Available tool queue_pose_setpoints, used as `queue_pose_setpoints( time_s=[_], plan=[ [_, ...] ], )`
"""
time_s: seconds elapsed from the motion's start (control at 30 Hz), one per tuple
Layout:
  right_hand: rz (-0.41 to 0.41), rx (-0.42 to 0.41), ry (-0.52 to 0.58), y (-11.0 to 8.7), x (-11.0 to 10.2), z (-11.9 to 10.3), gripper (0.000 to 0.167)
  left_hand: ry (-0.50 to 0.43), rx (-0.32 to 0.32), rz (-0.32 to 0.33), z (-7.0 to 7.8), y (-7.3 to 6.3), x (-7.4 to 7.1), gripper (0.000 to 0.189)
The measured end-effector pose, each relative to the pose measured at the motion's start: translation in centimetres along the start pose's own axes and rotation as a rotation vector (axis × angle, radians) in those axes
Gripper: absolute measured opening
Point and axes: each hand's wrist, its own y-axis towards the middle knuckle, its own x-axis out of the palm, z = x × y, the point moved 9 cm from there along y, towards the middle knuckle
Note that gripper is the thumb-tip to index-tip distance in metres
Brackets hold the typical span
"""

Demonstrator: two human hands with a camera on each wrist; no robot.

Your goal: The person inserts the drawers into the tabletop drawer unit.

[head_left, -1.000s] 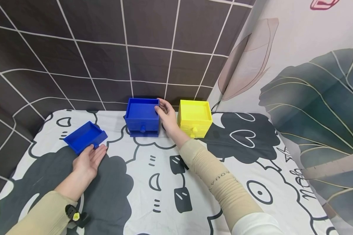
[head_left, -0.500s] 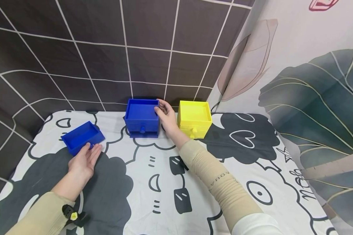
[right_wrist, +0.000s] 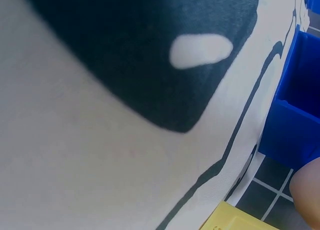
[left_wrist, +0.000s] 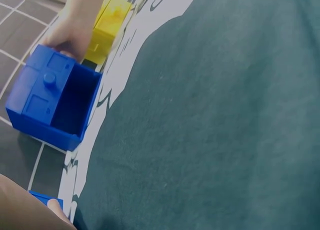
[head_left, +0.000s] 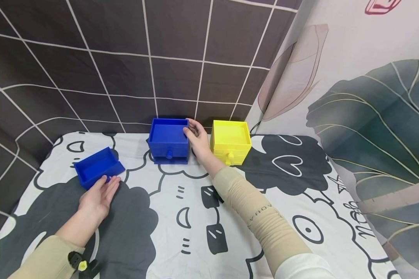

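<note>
In the head view my left hand (head_left: pixel 97 198) holds a small blue drawer (head_left: pixel 98 167) by its front, thumb at the front edge and the other fingers stretched along below. Its inside faces up and shows nothing in it. My right hand (head_left: pixel 199 144) grips the right wall of a blue mini drawer cabinet (head_left: pixel 168 149), thumb over the top rim. The cabinet has a shallow tray on top and a knobbed drawer beneath. Its lower slot (left_wrist: pixel 76 100) is a bare opening in the left wrist view. Only a corner of the loose drawer (left_wrist: pixel 44 197) shows there.
A matching yellow drawer cabinet (head_left: pixel 231 141) stands just right of my right hand. The cloth (head_left: pixel 174 248) has black-and-white cartoon print. A dark gridded backdrop (head_left: pixel 118 69) rises close behind both cabinets, and a leaf-patterned curtain (head_left: pixel 370 128) hangs at the right.
My left hand has shifted slightly left and toward me with the blue drawer, whose tilt has changed a little. The right hand and blue cabinet keep their place.
</note>
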Motion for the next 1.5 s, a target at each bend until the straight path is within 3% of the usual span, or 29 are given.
queue_pose_setpoints(
  time_s=[0.1, 0.3, 0.4, 0.53, 0.7, 0.8, 0.9, 1.13, 1.5],
  plan=[
    [0.002, 0.000, -0.006, 0.0, 0.0, 0.0, 0.044, 0.014, -0.024, -0.042, -0.5, -0.2, 0.0, 0.013],
    [0.007, 0.003, -0.006, -0.1, -0.1, 0.0, 0.044, 0.079, -0.057, -0.111, -1.7, -0.6, 0.2, 0.030],
    [0.007, 0.007, -0.002, -0.1, -0.1, 0.0, 0.044, 0.136, -0.049, -0.129, -2.3, -0.8, 0.4, 0.015],
    [0.007, 0.003, 0.004, 0.0, 0.0, 0.0, 0.044, 0.216, -0.024, -0.157, -3.1, -1.1, 0.8, 0.012],
    [0.009, -0.005, 0.007, 0.1, 0.0, 0.0, 0.044, 0.319, 0.017, -0.216, -4.3, -1.3, 1.5, 0.030],
    [0.012, -0.007, 0.013, 0.1, 0.0, -0.1, 0.044, 0.382, 0.044, -0.246, -5.0, -1.4, 1.8, 0.030],
    [0.015, -0.008, 0.015, 0.1, 0.0, -0.1, 0.043, 0.431, 0.063, -0.264, -5.8, -1.6, 2.1, 0.031],
    [0.011, -0.012, 0.015, 0.1, 0.1, -0.1, 0.044, 0.504, 0.084, -0.278, -7.4, -1.9, 2.7, 0.013],
    [0.010, -0.010, 0.011, 0.1, 0.0, -0.2, 0.044, 0.570, 0.109, -0.291, -9.7, -2.4, 4.0, 0.041]
  ],
)
